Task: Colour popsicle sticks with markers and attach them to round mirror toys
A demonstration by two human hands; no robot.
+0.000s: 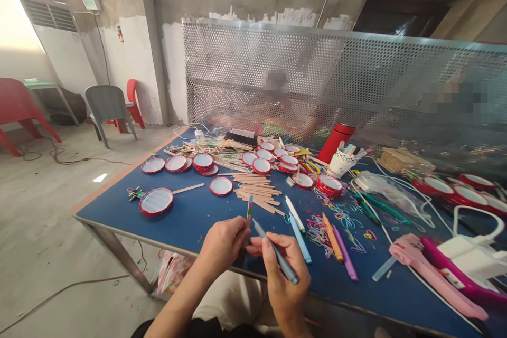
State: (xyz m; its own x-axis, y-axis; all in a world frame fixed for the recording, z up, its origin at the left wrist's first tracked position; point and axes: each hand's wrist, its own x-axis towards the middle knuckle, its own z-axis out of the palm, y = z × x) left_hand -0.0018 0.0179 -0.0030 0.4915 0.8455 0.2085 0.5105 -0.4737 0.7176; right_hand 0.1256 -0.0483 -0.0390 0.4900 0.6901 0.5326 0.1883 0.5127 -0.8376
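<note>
My left hand is closed around a wooden craft stick with coloured bands near its top, held upright over the near edge of the blue table. My right hand grips a grey-blue marker pen, its tip pointing up-left toward the stick. Both hands sit close together, almost touching. A pile of plain wooden sticks lies just beyond them.
Several red-rimmed round mirrors are spread over the table, with loose markers, coloured rubber bands, a white cup of pens, a red bottle and a pink glue gun. A perforated metal screen stands behind, with people beyond it. Chairs stand at left.
</note>
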